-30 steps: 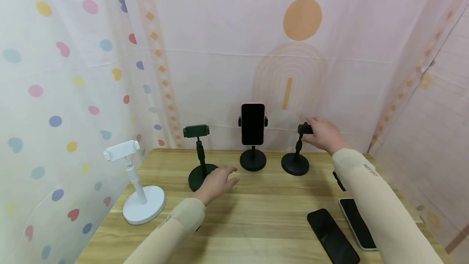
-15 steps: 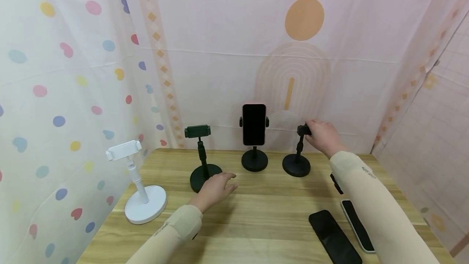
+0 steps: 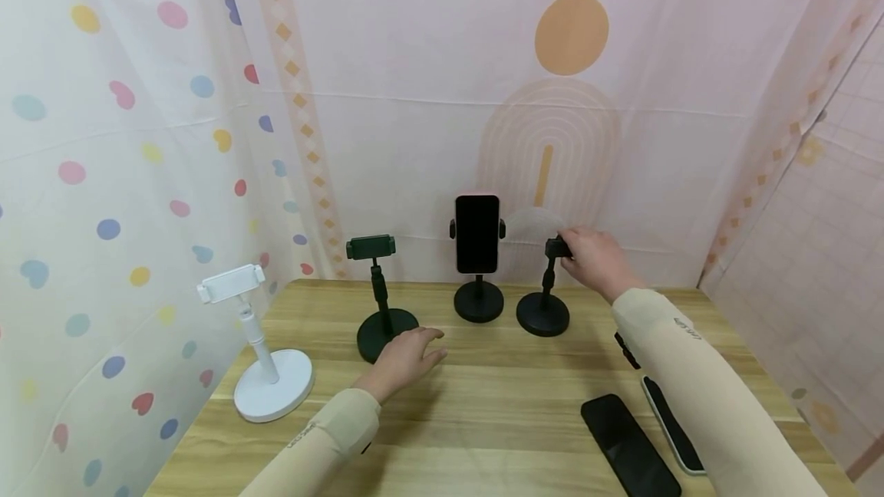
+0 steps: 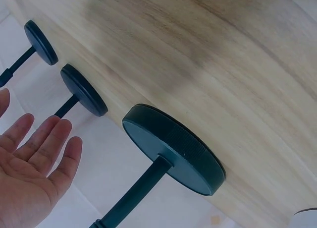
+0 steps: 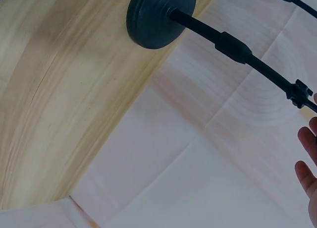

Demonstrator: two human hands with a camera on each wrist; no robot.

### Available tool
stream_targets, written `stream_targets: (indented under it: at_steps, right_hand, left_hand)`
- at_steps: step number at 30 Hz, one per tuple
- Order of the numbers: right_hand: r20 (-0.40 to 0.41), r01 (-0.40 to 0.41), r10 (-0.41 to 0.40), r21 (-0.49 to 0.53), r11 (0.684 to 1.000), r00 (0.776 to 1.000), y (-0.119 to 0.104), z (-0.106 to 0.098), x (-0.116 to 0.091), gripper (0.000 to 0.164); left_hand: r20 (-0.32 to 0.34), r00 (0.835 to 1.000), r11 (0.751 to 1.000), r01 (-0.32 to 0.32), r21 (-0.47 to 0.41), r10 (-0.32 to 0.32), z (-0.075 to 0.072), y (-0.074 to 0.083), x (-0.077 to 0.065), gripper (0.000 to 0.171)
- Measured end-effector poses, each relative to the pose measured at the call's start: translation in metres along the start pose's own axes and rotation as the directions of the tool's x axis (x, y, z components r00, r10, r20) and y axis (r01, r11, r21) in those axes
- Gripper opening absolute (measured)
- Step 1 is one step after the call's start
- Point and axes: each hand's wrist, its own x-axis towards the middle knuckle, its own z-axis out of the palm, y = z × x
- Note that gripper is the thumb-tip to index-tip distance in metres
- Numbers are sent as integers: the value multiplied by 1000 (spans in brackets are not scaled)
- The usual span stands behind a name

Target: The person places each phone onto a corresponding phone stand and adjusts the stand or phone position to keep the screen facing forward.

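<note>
My right hand grips the head of a black phone stand at the back right. The right wrist view shows this stand's round base and jointed pole, with fingertips at its upper end. My left hand hovers over the table just in front of a green phone stand, holding nothing. In the left wrist view its fingers are spread and loosely bent beside the green base. Between these two stands, another black stand carries an upright phone with a dark screen.
A white phone stand stands at the left edge of the wooden table. At the front right lie a black phone and a light-edged phone, the latter partly under my right sleeve. Patterned curtains hang behind the table.
My right hand has moved left and slightly nearer, and the black stand it grips has shifted with it towards the phone-bearing stand. The left hand has hardly moved.
</note>
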Motion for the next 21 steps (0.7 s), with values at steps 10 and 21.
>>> stream_targets:
  at_steps: [10, 21]
  right_hand:
    - [66, -62, 57, 73, 995, 996, -3, -1, 2, 42]
    - [133, -74, 56, 132, 989, 990, -3, -11, 6, 43]
  left_hand:
    - [-2, 1000, 1000, -15, -7, 14, 1, 0, -1, 39]
    - [22, 1000, 1000, -11, -7, 11, 1, 4, -5, 38]
